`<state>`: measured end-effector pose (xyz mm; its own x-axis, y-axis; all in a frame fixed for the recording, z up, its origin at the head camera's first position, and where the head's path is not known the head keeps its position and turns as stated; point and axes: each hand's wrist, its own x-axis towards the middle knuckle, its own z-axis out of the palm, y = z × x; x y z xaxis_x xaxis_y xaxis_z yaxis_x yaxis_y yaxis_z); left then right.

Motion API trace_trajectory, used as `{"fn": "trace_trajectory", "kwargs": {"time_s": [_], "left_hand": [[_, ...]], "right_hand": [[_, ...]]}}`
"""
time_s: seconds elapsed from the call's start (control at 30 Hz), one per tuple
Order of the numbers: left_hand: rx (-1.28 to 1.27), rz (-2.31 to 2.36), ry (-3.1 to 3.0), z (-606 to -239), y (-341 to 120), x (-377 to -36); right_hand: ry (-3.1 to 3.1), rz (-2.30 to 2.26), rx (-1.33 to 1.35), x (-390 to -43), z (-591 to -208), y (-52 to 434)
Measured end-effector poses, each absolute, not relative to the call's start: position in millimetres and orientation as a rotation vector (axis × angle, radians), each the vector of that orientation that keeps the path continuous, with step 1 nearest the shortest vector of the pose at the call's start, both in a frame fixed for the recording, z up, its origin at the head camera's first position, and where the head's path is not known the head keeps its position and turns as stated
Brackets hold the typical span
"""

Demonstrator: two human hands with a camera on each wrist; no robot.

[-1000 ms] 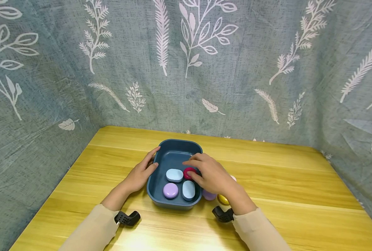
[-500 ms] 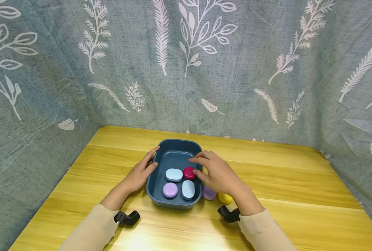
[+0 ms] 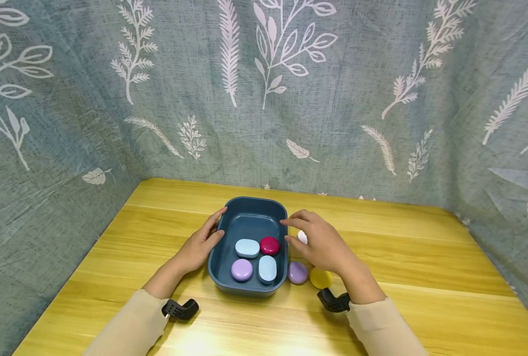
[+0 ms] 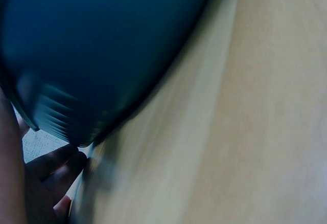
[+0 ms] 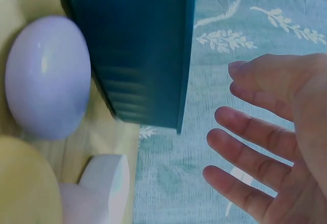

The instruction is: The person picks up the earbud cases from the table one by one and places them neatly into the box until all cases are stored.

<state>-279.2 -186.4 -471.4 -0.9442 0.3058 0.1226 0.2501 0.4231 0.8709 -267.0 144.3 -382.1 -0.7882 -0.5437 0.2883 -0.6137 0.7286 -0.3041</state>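
Your right hand (image 3: 321, 241) hovers just right of blue tray (image 3: 219, 247), fingers spread, holding nothing, above white piece (image 3: 302, 237). Your left hand (image 3: 199, 245) rests flat against tray's left wall, fingers straight.

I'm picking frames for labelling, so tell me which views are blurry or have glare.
Head view: sharp, with a bright glare patch on the table near the front edge. Left wrist view: heavily blurred, the blue tray smeared. Right wrist view: mostly clear, the purple case slightly soft.
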Motion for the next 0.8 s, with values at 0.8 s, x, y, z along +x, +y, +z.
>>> {"fn": "trace_trajectory", "kwargs": {"time_s": [0.8], "left_hand": [[0.504, 1.563, 2.616, -471, -186, -279]], "right_hand": [[-2.827, 0.582, 0.844, -280, -389, 163]]}}
